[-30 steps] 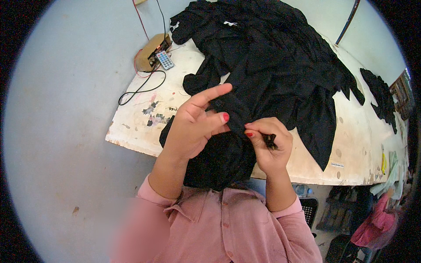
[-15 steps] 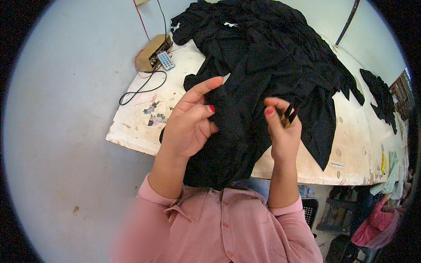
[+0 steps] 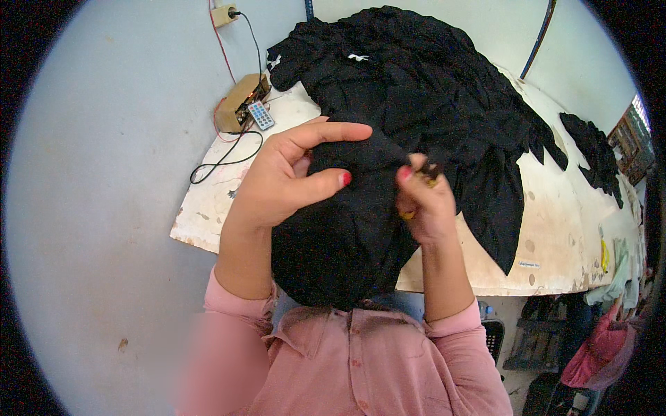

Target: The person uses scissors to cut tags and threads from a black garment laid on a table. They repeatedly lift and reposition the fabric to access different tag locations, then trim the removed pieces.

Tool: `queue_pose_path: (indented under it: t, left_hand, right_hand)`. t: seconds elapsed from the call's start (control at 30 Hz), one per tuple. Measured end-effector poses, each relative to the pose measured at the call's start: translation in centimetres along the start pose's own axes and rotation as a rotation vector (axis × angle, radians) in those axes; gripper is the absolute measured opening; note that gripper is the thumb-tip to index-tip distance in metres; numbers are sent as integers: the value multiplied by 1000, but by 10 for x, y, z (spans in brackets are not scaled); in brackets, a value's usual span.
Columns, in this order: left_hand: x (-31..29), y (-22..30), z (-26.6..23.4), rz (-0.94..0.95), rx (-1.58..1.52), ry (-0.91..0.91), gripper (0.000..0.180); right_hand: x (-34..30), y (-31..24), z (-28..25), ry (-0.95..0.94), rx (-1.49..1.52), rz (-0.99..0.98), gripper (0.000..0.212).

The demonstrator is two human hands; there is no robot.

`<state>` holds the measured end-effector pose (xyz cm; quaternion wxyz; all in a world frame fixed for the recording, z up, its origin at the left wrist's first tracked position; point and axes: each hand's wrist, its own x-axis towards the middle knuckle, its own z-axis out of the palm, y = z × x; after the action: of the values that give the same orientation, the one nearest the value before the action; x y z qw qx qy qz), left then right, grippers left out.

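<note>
Black cloth (image 3: 388, 104) lies heaped over the table and comes down over its front edge towards my chest. My left hand (image 3: 288, 170) is at the cloth's near left part, its index finger and thumb reaching across the fabric with a wide gap between them. The other fingers curl in at the cloth and are mostly hidden. To its right, my right hand (image 3: 429, 201) is closed around small thread snips (image 3: 431, 173) with dark blades and yellowish handles. Its thumb and index finger pinch together at a raised edge of the cloth; motion blurs the blades.
A white, stained table (image 3: 485, 274) bears everything. At its far left sit a brown box with wires (image 3: 239, 104), a remote control (image 3: 261, 115) and a looped black cable (image 3: 225, 168). A smaller black cloth piece (image 3: 593, 152) lies far right. A pink bag (image 3: 593, 353) hangs lower right.
My left hand has shifted left, its thumb now further from the index finger. My right hand has moved left and tilted, blades blurred. The view has tipped slightly, showing more wall.
</note>
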<state>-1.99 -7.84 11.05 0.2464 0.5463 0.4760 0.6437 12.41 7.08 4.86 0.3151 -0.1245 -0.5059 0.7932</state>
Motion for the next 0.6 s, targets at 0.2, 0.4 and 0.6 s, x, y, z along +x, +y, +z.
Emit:
queue_pose_path:
  t: [0.2,0.4,0.6]
  left_hand:
    - [1,-9,-12,11,128,-23,53]
    - [0,-22,-21,-283,-123,-56,61]
    - [-2,-44,-1,-281,-634,154,46]
  right_hand:
    - [1,-30,-9,23,-4,-191,16]
    - [-4,-37,-3,32,107,-174,19]
    - [-3,-35,6,15,142,-162,17]
